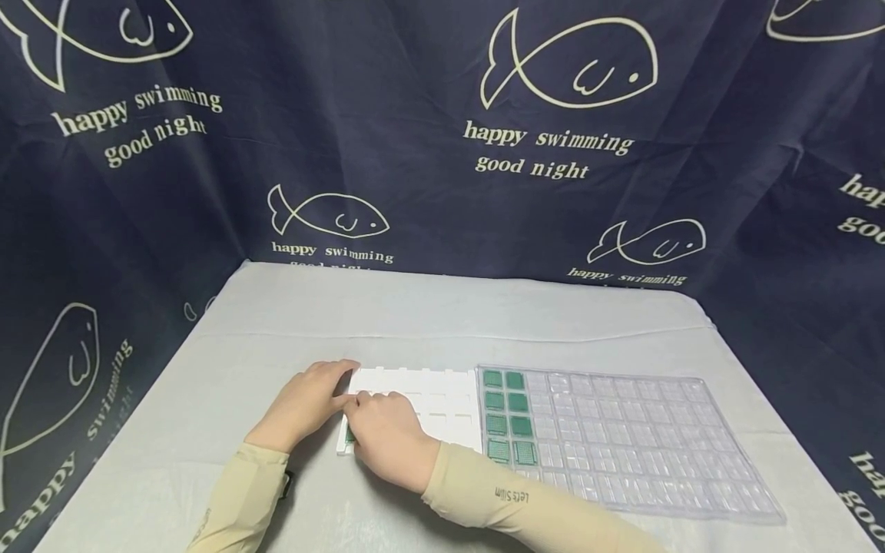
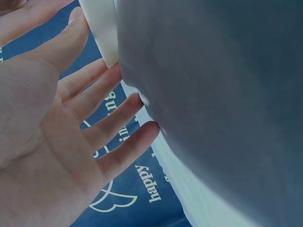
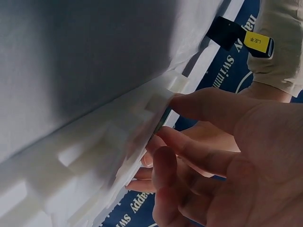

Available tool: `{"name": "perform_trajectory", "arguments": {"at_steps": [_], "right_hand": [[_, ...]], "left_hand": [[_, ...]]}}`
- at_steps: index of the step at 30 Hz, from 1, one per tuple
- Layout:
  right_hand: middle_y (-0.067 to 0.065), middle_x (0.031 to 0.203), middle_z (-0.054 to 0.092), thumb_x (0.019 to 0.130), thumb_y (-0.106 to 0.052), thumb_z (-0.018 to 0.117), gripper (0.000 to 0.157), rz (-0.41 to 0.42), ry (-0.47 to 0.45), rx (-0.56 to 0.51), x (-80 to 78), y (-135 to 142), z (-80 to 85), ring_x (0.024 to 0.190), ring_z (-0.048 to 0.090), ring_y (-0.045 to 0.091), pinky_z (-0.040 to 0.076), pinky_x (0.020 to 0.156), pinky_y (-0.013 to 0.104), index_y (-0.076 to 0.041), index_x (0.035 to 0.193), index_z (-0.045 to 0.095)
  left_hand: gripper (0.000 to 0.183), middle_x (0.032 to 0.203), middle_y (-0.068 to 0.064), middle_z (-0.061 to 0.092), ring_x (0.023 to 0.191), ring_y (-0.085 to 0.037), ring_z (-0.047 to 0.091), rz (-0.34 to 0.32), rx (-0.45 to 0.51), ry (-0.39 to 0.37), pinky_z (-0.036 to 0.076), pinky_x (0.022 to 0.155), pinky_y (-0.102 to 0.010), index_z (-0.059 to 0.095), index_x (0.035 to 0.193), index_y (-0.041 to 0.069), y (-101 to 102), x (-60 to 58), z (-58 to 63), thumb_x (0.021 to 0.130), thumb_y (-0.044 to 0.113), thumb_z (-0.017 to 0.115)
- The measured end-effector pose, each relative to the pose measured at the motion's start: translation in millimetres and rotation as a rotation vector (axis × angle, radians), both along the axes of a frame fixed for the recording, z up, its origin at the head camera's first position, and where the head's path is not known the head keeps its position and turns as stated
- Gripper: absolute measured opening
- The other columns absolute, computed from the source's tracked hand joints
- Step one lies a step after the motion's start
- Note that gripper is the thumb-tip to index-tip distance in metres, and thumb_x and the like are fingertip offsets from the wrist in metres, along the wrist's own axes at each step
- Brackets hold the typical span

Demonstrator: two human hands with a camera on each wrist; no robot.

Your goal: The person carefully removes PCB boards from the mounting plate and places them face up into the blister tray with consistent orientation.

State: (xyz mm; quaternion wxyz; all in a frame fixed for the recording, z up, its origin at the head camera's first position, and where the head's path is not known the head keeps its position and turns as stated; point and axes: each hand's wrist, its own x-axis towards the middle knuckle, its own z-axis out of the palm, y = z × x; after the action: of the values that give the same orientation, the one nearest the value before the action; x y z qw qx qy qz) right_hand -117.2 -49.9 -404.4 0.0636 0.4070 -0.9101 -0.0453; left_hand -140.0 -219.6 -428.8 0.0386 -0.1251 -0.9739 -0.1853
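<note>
My left hand (image 1: 304,399) is at the left edge of a white compartment tray (image 1: 432,380), its thumb and fingertips touching the edge. In the left wrist view, the fingers of that hand (image 2: 109,113) are nearly straight. My right hand (image 1: 394,438) reaches over the tray's left column. In the right wrist view, its thumb and forefinger pinch a thin green chip (image 3: 163,120), mostly hidden by the fingers. Another bit of green chip (image 1: 349,435) shows at the tray's lower left, beside the right hand.
To the right lies a clear plastic tray (image 1: 622,376) of many pockets; its two left columns hold several square green chips (image 1: 517,401). My right sleeve (image 1: 512,491) crosses its near left corner. A white cloth covers the table (image 1: 387,299), with a dark fish-print curtain (image 1: 429,153) behind.
</note>
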Motion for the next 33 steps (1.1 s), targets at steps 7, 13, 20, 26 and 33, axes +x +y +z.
{"name": "perform_trajectory", "arguments": {"at_steps": [7,13,20,26,33], "right_hand": [[-0.006,0.082,0.065,0.085,-0.025,0.078,0.030,0.001,-0.015,-0.009,-0.3,0,-0.4,0.058,0.051,0.004,0.036,0.047,0.018,-0.014,0.113,0.072],[-0.006,0.080,0.065,0.082,-0.024,0.080,0.024,-0.013,-0.002,-0.041,-1.6,2,1.6,0.058,0.052,0.005,0.034,0.047,0.019,-0.016,0.103,0.072],[-0.006,0.078,0.062,0.079,-0.023,0.080,0.022,-0.014,0.019,-0.060,-2.1,5,5.0,0.061,0.057,0.009,0.032,0.048,0.021,-0.018,0.096,0.068],[-0.007,0.077,0.061,0.079,-0.025,0.080,0.025,-0.019,0.024,-0.050,-1.7,7,4.5,0.059,0.054,0.006,0.031,0.047,0.021,-0.020,0.100,0.067],[-0.008,0.077,0.061,0.079,-0.026,0.081,0.027,-0.033,-0.013,-0.033,0.8,12,7.3,0.060,0.051,0.005,0.031,0.047,0.021,-0.020,0.103,0.069]], "left_hand": [[0.049,0.131,-0.014,0.070,0.122,-0.040,0.064,0.005,0.002,-0.008,0.054,0.099,-0.059,0.064,0.132,0.006,0,0.0,0.2,0.088,0.024,0.079],[0.049,0.129,-0.014,0.070,0.121,-0.040,0.065,0.004,0.007,-0.006,0.054,0.099,-0.058,0.064,0.132,0.007,-1,-1.9,-2.2,0.089,0.026,0.078],[0.049,0.128,-0.015,0.071,0.120,-0.040,0.065,0.005,0.005,0.003,0.054,0.098,-0.059,0.064,0.132,0.007,-2,-4.4,-3.8,0.089,0.027,0.077],[0.049,0.131,-0.015,0.070,0.123,-0.040,0.064,0.009,0.000,-0.012,0.053,0.100,-0.059,0.063,0.133,0.006,-1,-3.4,-2.4,0.091,0.026,0.076],[0.050,0.133,-0.014,0.069,0.124,-0.040,0.063,0.009,0.013,-0.036,0.053,0.100,-0.059,0.063,0.134,0.006,-2,-2.0,-1.4,0.091,0.029,0.076]]}}
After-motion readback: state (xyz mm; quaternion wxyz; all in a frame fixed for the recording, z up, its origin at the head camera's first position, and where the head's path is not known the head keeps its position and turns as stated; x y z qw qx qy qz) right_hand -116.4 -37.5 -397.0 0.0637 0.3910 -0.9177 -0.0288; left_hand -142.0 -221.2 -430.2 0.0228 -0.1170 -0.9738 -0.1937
